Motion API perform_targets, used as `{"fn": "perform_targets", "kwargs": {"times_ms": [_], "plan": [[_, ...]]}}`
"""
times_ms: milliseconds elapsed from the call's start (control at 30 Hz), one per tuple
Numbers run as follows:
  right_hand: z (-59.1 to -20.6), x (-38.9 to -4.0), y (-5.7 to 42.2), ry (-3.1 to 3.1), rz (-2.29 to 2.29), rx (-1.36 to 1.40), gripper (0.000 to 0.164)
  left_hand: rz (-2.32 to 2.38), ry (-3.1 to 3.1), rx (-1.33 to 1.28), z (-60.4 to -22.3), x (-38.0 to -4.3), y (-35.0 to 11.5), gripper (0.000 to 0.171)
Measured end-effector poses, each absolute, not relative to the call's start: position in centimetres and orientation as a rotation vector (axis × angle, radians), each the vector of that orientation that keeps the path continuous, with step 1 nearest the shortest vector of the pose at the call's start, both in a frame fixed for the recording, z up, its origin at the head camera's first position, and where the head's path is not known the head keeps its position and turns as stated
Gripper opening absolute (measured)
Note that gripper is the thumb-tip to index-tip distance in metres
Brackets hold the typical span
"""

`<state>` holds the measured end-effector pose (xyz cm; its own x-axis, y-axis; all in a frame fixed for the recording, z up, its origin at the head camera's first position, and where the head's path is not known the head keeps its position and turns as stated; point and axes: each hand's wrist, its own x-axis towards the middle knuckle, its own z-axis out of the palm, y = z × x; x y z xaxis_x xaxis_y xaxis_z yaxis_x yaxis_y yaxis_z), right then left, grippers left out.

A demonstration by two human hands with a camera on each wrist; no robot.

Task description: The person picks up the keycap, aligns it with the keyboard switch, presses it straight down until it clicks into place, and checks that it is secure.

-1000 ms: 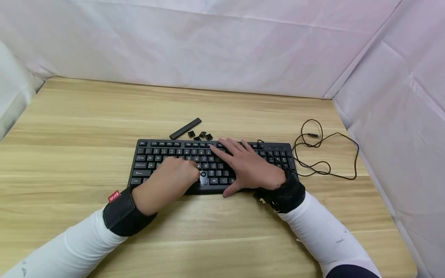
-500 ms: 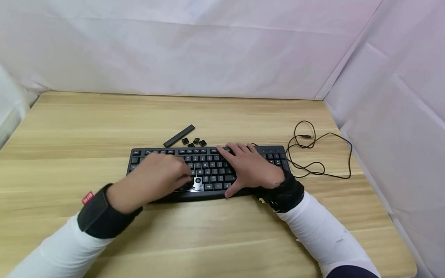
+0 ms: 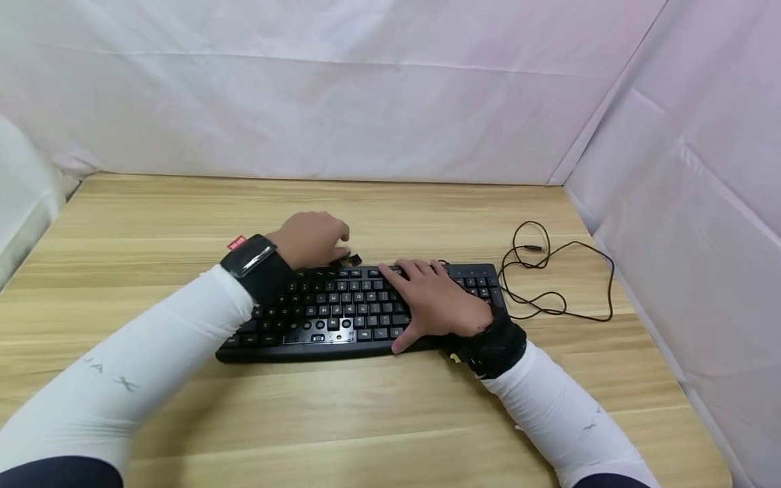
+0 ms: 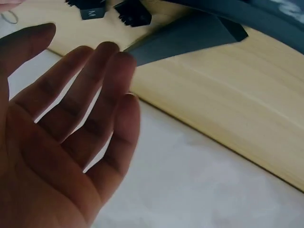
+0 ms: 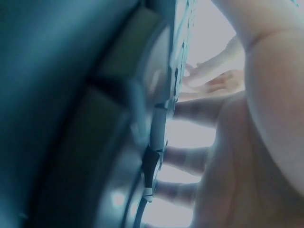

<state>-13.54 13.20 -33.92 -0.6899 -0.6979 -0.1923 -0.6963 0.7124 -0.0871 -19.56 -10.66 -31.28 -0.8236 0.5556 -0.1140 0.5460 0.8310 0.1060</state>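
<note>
A black keyboard (image 3: 332, 350) lies on the wooden table, with a bare patch of sockets where several lower-row keycaps are off. My right hand (image 3: 438, 298) is spread across the keyboard's right half, fingers apart, thumb at the front edge. Behind the keyboard my left hand (image 3: 309, 238) hovers over the loose parts, fingers loosely bent. In the left wrist view nothing sits in its palm. Beyond its fingertips there lie a keycap marked M (image 4: 92, 13), a second black keycap (image 4: 134, 13) and the long black space bar (image 4: 187, 38). From the head camera, the left hand hides most of these.
A thin black cable (image 3: 564, 313) with a plug (image 3: 533, 248) lies in loops to the keyboard's right. White cloth walls (image 3: 342, 115) stand along the table's back and right side. Wooden tabletop (image 3: 342, 420) shows in front of the keyboard.
My left hand has gone from the keyboard's lower keys, away and slightly right, to the loose keycaps behind it, covering the space bar. The right hand stays spread on the keyboard.
</note>
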Motion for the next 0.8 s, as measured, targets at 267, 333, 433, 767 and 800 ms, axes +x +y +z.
{"fn": "perform_targets", "kwargs": {"times_ms": [267,333,433,767,800], "plan": [[-33.74,-13.79,12.85,2.719,-0.001,-1.119,0.129,0.017,2.872,0.881,-31.44,-20.09,-9.98,0.027],[-33.7,-13.85,12.83,2.724,-0.001,-1.119,0.129,0.006,2.881,0.894,-31.36,-20.1,-9.86,0.035],[-33.66,-13.88,12.85,2.73,0.007,-1.11,0.13,0.012,2.896,0.913,-31.3,-20.1,-9.78,0.029],[-33.8,-14.0,12.97,2.736,0.006,-1.097,0.131,0.006,2.934,0.979,-31.63,-20.36,-10.12,0.023],[-33.79,-14.01,12.99,2.736,0.005,-1.094,0.131,0.014,2.941,0.989,-31.55,-20.26,-10.13,0.023]]}}
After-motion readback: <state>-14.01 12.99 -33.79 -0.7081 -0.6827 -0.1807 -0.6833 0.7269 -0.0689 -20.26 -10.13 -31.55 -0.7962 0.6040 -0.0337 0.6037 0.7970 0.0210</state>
